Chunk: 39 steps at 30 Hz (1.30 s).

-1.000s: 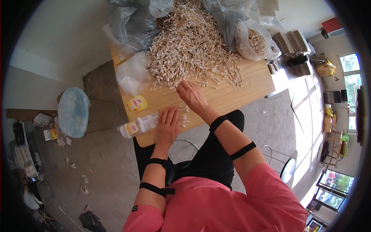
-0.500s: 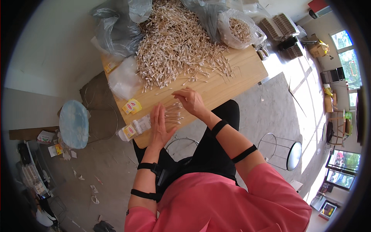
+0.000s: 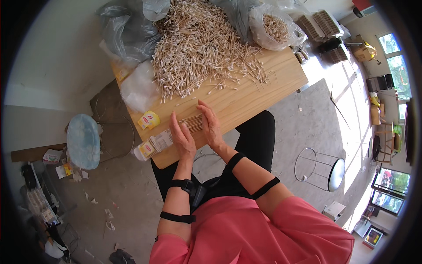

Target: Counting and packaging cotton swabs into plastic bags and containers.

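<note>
A small row of cotton swabs lies on the wooden table, between my two hands. My left hand stands edge-on at the swabs' left ends, its fingers stretched out. At their right ends is my right hand, fingers also straight, palm turned toward the left one. The palms seem to touch the swab tips, partly hiding them. Left of my left hand lies a clear packet of cotton swabs with a yellow label. Yellow cards rest just beyond it.
A large heap of loose cotton swabs covers the table's far part. Grey plastic bags and a clear bag of swabs flank it. A crumpled clear plastic bag lies at the left edge. Stools stand on both sides.
My right hand has come down from above the swabs to their right ends. My left hand has shifted slightly right and turned edge-on. The swabs now lie more evenly together.
</note>
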Each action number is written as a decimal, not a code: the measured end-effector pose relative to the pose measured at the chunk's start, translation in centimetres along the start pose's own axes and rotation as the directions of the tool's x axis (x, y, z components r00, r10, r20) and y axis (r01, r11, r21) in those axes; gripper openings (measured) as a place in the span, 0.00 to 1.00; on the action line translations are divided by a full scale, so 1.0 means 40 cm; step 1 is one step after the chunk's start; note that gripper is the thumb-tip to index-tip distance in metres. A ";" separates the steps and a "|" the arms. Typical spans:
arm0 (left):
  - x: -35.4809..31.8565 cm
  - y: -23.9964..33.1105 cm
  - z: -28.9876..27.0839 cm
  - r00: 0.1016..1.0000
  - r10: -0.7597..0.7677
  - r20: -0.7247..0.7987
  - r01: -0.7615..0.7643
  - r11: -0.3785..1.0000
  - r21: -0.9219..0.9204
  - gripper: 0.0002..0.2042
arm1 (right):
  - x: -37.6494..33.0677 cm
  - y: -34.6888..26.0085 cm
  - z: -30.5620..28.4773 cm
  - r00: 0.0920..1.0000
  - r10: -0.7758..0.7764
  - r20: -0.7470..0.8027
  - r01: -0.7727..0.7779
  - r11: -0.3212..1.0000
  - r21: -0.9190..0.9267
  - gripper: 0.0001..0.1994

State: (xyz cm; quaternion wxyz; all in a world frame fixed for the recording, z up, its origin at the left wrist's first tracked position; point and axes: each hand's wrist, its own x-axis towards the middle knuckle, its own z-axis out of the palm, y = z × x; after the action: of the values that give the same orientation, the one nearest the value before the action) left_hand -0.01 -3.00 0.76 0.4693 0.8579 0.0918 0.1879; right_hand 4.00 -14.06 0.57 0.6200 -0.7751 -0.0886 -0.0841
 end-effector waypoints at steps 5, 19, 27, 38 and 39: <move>0.025 0.005 0.024 0.996 -0.040 -0.083 0.036 0.998 -0.056 0.23 | 0.003 0.009 0.022 0.988 0.101 -0.118 -0.091 0.992 0.089 0.14; -0.010 -0.018 -0.065 0.982 -0.149 -0.117 0.141 0.987 -0.075 0.22 | -0.011 -0.006 0.121 0.981 0.148 0.127 -0.186 0.912 0.367 0.14; -0.128 0.006 -0.231 0.986 -0.004 0.169 -0.021 0.989 0.147 0.27 | -0.028 -0.063 -0.007 0.685 -0.138 0.716 0.522 0.778 -0.350 0.35; -0.139 0.026 -0.161 0.914 -0.080 0.398 -0.148 0.847 0.511 0.50 | -0.025 -0.020 0.033 0.665 -0.110 0.739 0.639 0.595 -0.487 0.30; -0.123 0.017 -0.151 0.916 -0.073 0.394 -0.151 0.848 0.508 0.50 | -0.028 -0.022 0.037 0.669 -0.094 0.737 0.630 0.598 -0.495 0.29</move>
State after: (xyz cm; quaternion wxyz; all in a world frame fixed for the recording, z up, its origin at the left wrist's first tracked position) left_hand -6.96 -0.36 3.11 0.2196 0.9752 0.0243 -0.0137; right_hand 2.74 -12.47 0.83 0.1603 -0.8917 -0.4224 0.0254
